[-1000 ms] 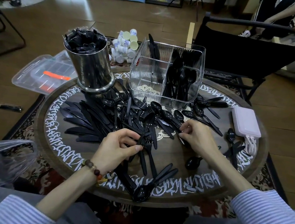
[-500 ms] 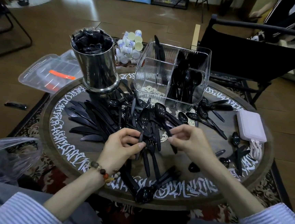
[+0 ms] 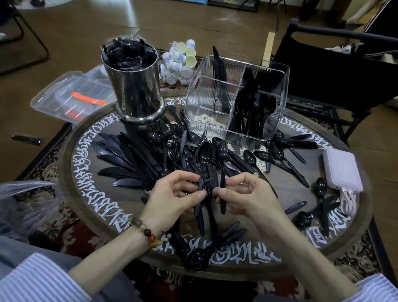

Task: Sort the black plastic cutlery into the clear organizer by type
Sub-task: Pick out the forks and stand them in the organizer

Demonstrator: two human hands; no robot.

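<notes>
We pinch one spoon (image 3: 204, 161) in our left hand (image 3: 173, 196), another (image 3: 222, 153) in our right hand (image 3: 249, 198), fingers curled round the handles, bowls up, gathering matching pieces for the organizer (image 3: 236, 98) at the far side of the surface (image 3: 88, 189).

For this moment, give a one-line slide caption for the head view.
Left hand and right hand each hold a spoon upright before the organizer.

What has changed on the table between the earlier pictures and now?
The right hand left the scattered spoons, took hold of one spoon and lifted it upright toward the left hand, which raised its own spoon beside it. The organizer, metal canister and knives stayed put.
</notes>
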